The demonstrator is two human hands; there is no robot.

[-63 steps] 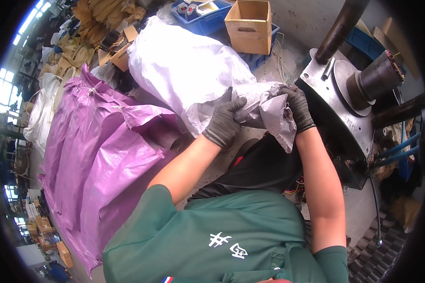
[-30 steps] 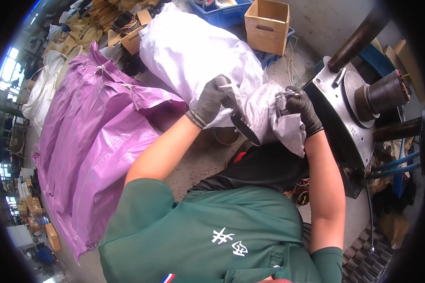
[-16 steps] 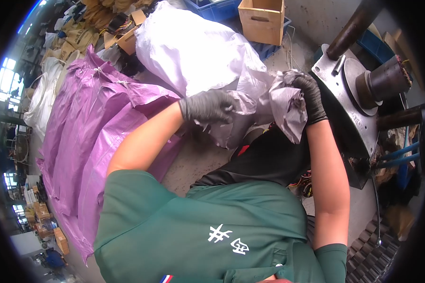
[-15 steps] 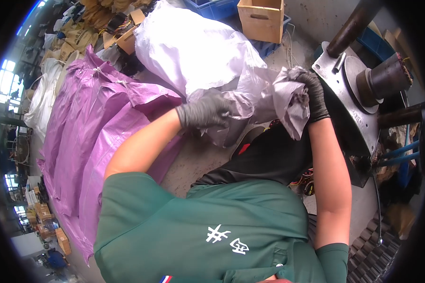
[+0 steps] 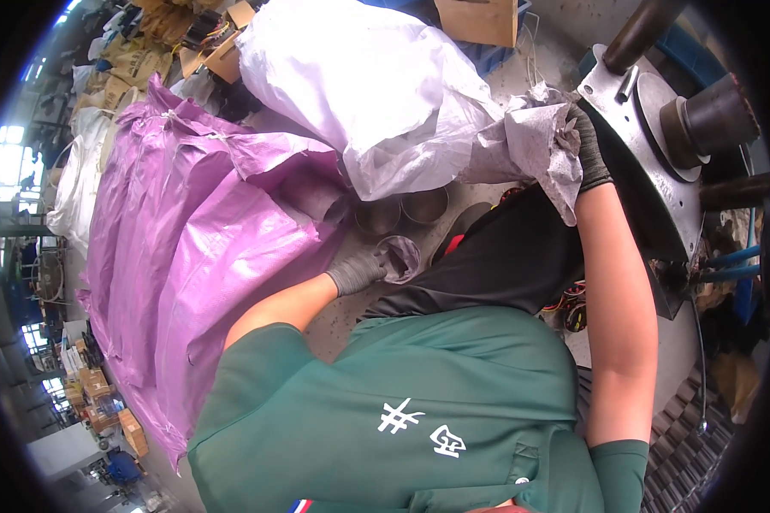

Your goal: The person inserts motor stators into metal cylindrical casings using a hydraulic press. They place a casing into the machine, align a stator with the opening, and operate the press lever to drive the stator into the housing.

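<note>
So we're boxed in on most sides here. The purple sack fills the left, its torn mouth gaping with a metal tube showing inside. The white sack lies straight ahead, and the steel plate with its thick dark cylinder closes off the right. Loose room is basically a thin strip of bare floor between our left forearm and our lap, plus another patch beyond the white sack toward the wall, below the wooden box that the top edge of the view cuts off.

The pocket between the purple sack and our black trouser leg is tight: two round open tubes sit side by side there, and the small grey ring is nearer to us, close against the leg, with something greyish and crumpled inside.

As for hands, our left hand reaches low, forearm angled in past the edge of the purple sack, gloved fingers bent against the left side of the small grey ring; can't tell if they're really pinching it or just touching. Our right hand is up much farther out, arm nearly straight, fingers closed around the bunched neck of the white sack, a crumpled flap hanging below it, knuckles near the steel plate's dark side
</note>
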